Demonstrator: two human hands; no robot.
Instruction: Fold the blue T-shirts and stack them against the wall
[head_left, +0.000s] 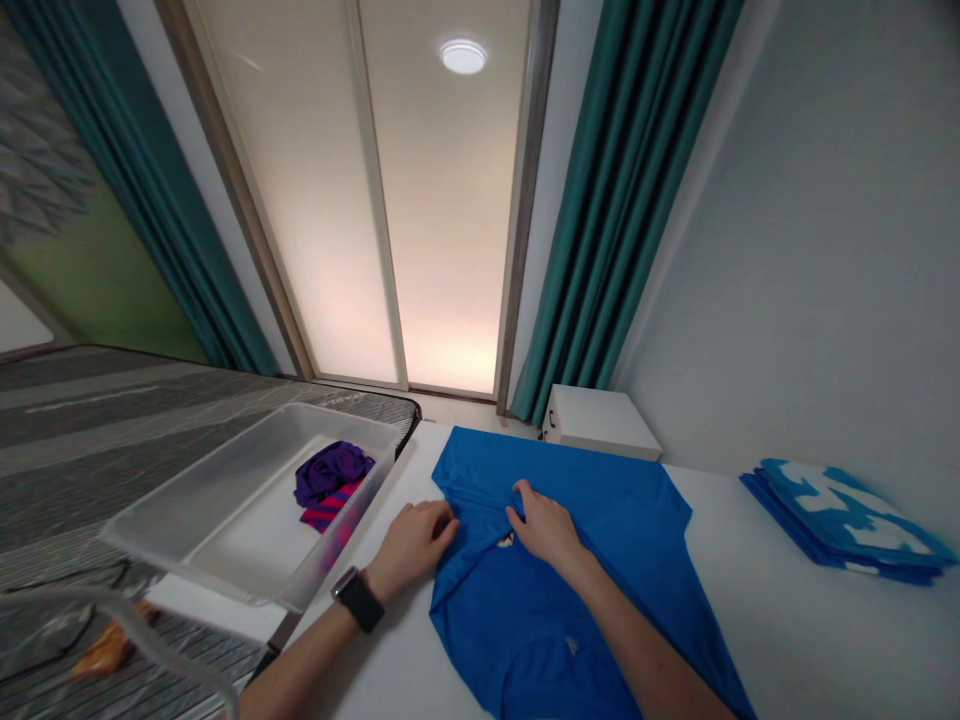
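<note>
Left hand [411,548]: fingers pressed together, gripping blue shirt [480,630].
Right hand [546,527]: fingers pinching cloth near collar, seemingly to hold the gathered fabric.
Shirt position: flat on white tabletop [780,620], beside clear plastic bin [337,425].

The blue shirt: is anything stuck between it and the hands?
No, nothing visible is. The left hand and the right hand are both touching the blue shirt, with no object between them and it.
</note>
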